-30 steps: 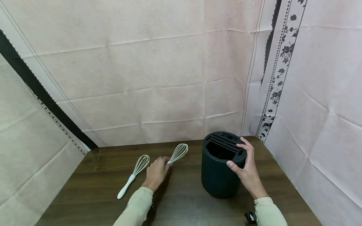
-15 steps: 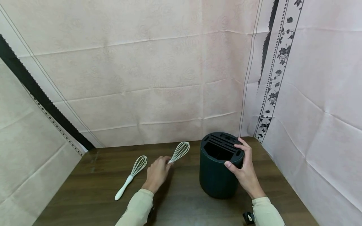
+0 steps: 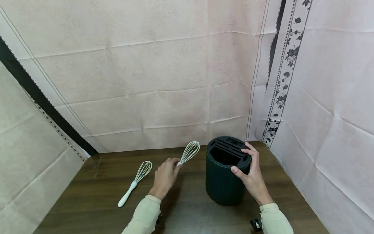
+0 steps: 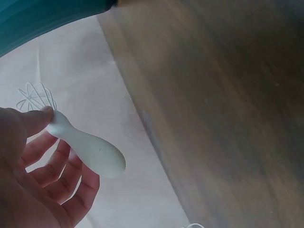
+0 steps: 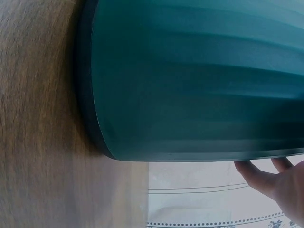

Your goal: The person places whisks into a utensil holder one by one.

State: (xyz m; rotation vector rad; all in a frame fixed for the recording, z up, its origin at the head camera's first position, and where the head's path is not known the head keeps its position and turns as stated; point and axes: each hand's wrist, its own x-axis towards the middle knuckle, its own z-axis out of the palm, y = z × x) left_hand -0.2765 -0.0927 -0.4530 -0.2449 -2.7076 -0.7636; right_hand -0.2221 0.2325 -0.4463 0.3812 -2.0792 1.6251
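My left hand (image 3: 166, 177) pinches a white whisk (image 3: 190, 152) at the neck, between thumb and fingers. In the left wrist view its bulbous handle (image 4: 97, 151) points away from the wires, and the other fingers curve beneath it. A dark green utensil holder (image 3: 223, 185) stands upright on the table, its black top cut with slots and one large rectangular opening. On the right side of its rim, my right hand (image 3: 252, 177) grips it, thumb in front and fingers behind. The held whisk's wire loops are just left of the holder. A second whisk (image 3: 127, 194) lies left of my left hand.
The brown wooden table (image 3: 84, 198) ends at a back edge against a pale cloth curtain (image 3: 163, 74). More cloth hangs at the left and right, with a flowered border (image 3: 283, 94) behind the holder. A black wrist strap (image 3: 256, 225) shows by the right sleeve.
My left hand has raised the whisk and shifted it slightly right, toward the holder. My right hand keeps its grip on the rim. The whole view has shifted a little.
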